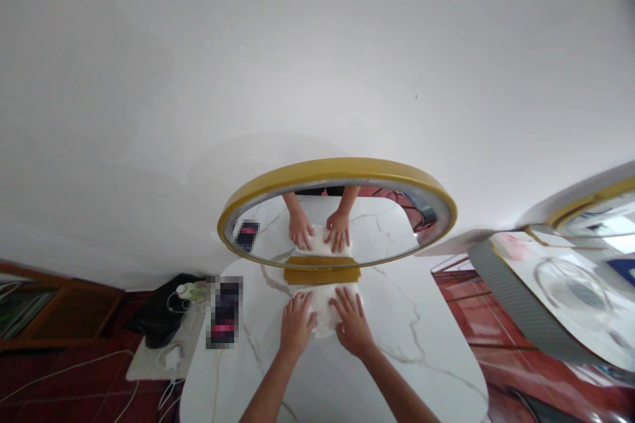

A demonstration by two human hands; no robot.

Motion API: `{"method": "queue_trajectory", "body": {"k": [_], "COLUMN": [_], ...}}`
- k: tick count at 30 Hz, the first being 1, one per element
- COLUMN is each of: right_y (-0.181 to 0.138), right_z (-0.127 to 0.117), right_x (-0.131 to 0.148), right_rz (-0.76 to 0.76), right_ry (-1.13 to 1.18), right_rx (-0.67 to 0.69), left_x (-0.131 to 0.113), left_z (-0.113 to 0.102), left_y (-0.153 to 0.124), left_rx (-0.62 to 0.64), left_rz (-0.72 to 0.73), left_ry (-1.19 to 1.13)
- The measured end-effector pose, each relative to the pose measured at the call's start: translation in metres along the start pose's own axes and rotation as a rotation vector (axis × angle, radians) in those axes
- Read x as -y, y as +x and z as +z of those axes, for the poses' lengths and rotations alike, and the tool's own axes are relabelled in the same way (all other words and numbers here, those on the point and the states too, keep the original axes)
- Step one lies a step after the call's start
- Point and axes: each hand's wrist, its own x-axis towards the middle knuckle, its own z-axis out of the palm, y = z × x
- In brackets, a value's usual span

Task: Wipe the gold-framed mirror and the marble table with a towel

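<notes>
A folded white cloth or tissue (322, 307) lies on the white marble-patterned tabletop (426, 390), just in front of the mirror's gold base (322, 275). On its left part rests my left hand (296, 325), fingers stretched out and palm down. My right hand (354, 325) lies flat on the right part with its fingers spread. Both hands press the cloth from above, and neither grips it. The oval gold-framed mirror (377, 225) stands upright behind the base and reflects both hands and the cloth.
A dark pixelated object (225, 314) lies at the table's left edge. Left of the table, a low surface (153, 360) holds cables, a bottle (191, 291) and a black bag (161, 317). Another table (540, 277) with a second mirror (600, 211) stands right. A wall is behind.
</notes>
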Motion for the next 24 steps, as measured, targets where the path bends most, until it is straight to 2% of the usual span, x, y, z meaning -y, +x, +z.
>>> {"method": "queue_trajectory", "body": {"k": [3, 8, 12, 15, 17, 19, 24], "right_y": [0.001, -0.029, -0.059, -0.08, -0.095, -0.111, -0.162], "right_z": [0.008, 0.018, 0.013, 0.003, -0.005, -0.013, -0.029], "right_x": [0.003, 0.005, 0.0, -0.019, -0.04, -0.065, -0.134], "right_rz": [0.034, -0.019, -0.093, -0.196, -0.264, -0.309, -0.313], "right_ry": [0.013, 0.085, 0.112, 0.119, 0.123, 0.13, 0.137], "right_rx": [-0.049, -0.073, -0.036, 0.001, 0.016, 0.036, 0.102], "left_x": [0.002, 0.013, 0.02, 0.014, 0.0, -0.02, -0.095], "left_z": [0.006, 0.017, 0.028, 0.036, 0.043, 0.051, 0.076], "left_y": [-0.003, -0.036, -0.065, -0.082, -0.091, -0.097, -0.101], "left_rx": [-0.067, -0.134, -0.131, -0.116, -0.035, 0.101, 0.44], "left_rz": [0.036, 0.123, 0.15, 0.171, 0.192, 0.181, 0.113], "left_ry": [0.01, -0.003, 0.036, 0.063, 0.046, 0.013, -0.007]}}
